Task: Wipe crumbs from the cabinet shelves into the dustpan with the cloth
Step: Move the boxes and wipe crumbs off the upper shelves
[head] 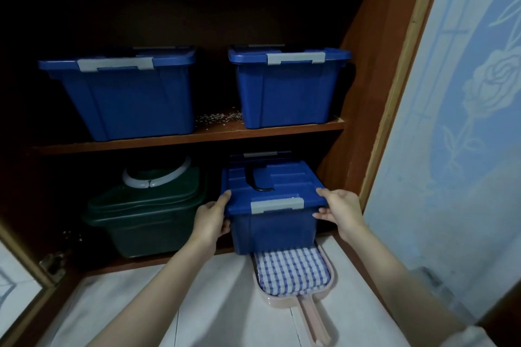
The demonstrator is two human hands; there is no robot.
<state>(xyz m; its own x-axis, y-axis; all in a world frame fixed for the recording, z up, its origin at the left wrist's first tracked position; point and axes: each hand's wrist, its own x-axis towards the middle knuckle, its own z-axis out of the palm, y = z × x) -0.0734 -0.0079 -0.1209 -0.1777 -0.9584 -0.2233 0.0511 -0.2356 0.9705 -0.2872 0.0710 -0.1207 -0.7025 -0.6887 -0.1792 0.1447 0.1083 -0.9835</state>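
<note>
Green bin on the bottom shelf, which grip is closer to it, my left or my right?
Left. The left grip holds the lower blue bin's left front corner, right beside the green bin; the right grip holds the opposite corner, with that bin between.

A narrow gap lies open at the crumbs (218,118), hemmed just beside them by the left blue bin (127,98) and right blue bin (284,93).

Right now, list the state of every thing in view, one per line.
Upper-left blue bin: lid on, clasp down.
Upper-right blue bin: lid on, clasp down.
Lower blue bin: lid on, gripped by left hand and right hand.
Green bin: lid on.
Checked cloth: folded, lying in pink dustpan.
Crumbs: unswept between upper bins.
</note>
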